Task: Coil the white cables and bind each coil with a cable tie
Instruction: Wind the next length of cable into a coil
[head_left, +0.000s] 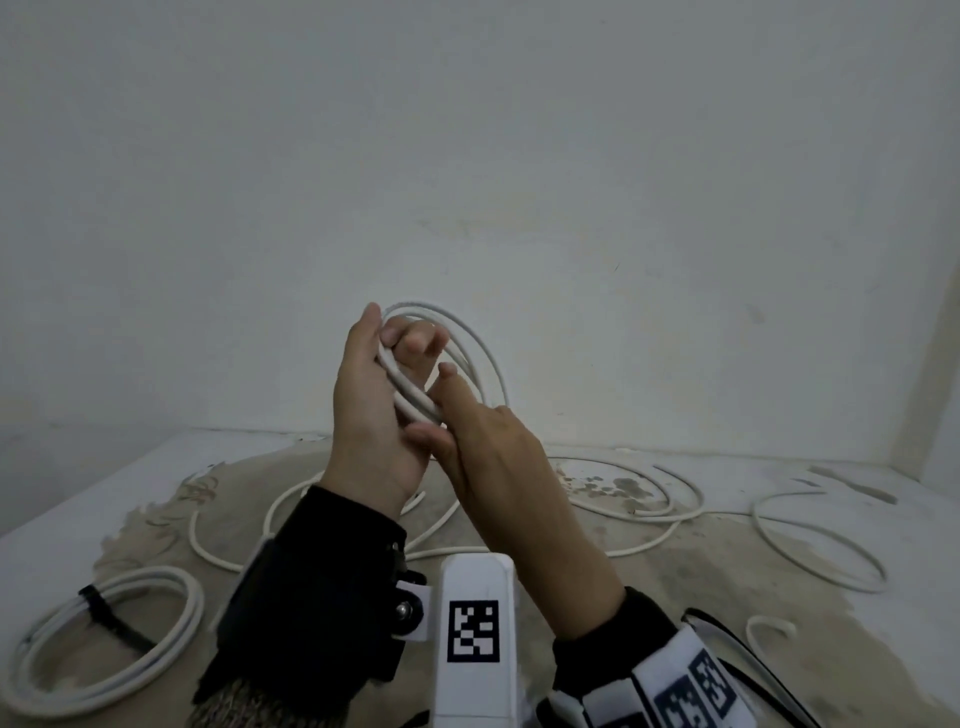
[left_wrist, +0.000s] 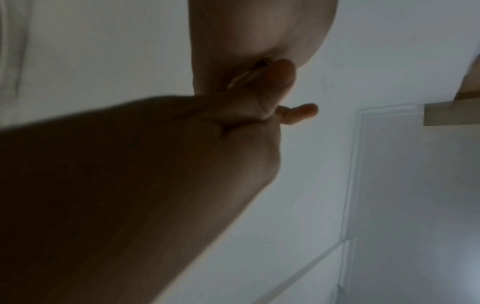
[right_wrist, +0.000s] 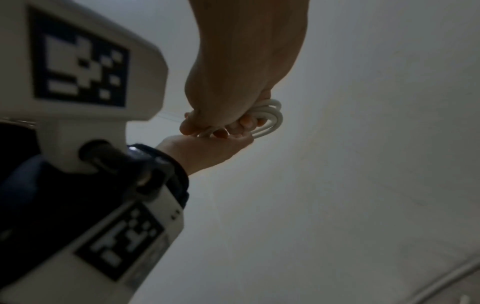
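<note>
My left hand (head_left: 395, 327) is raised above the table and grips a coil of white cable (head_left: 467, 343), its fingers curled through the loops. The right hand (head_left: 434, 402) meets the same coil from the right. Its thumb lies under the bundled strands and its index finger points up beside them. In the right wrist view the coil (right_wrist: 272, 117) sticks out past the two joined hands. The left wrist view shows mostly my dark hand (left_wrist: 272, 98) and a sliver of cable (left_wrist: 241, 78). No cable tie shows on this coil.
A finished coil (head_left: 104, 639) bound with a black cable tie (head_left: 111, 618) lies at the table's front left. Loose white cable (head_left: 623, 493) sprawls across the middle, another loop (head_left: 815, 545) lies right. The worn table (head_left: 62, 499) backs onto a white wall.
</note>
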